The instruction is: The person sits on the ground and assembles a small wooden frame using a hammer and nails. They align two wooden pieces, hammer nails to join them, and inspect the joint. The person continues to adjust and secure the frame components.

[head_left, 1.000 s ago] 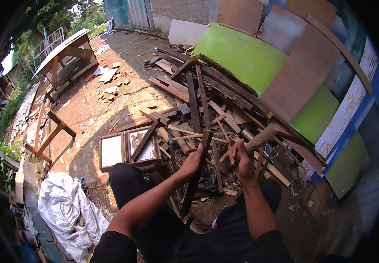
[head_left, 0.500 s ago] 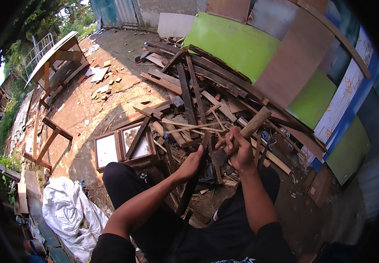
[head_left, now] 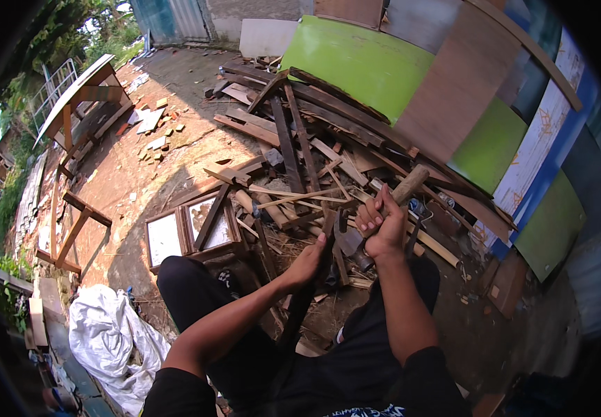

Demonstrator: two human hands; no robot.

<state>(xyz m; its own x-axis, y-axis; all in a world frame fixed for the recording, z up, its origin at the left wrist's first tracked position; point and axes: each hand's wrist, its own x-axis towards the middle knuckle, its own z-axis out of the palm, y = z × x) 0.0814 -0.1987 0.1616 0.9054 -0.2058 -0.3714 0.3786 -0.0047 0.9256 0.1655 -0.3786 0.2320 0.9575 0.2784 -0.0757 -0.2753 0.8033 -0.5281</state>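
Note:
My left hand (head_left: 304, 265) is closed round a dark strip of wood (head_left: 299, 306), which slants up from my lap between my knees. In my right hand (head_left: 386, 226) is a hammer with a thick wooden handle (head_left: 409, 183), its fingers wrapped round the grip. The handle's end points up and to the right. Below the fist, the dark metal hammer head (head_left: 353, 247) sits right beside the upper part of the strip. Whether the head touches the wood, I cannot tell.
A heap of boards and splintered timber (head_left: 300, 149) lies ahead. Green panels (head_left: 363, 66) lean behind it. Two framed white panels (head_left: 165, 238) rest left of my knee, near a white sack (head_left: 109, 340). A wooden frame (head_left: 74, 229) and an overturned table-like piece (head_left: 92, 97) stand farther left.
My right hand has turned and its fingers have closed more fully on the handle. The hammer head now shows clearly beside the strip. My left hand keeps its hold.

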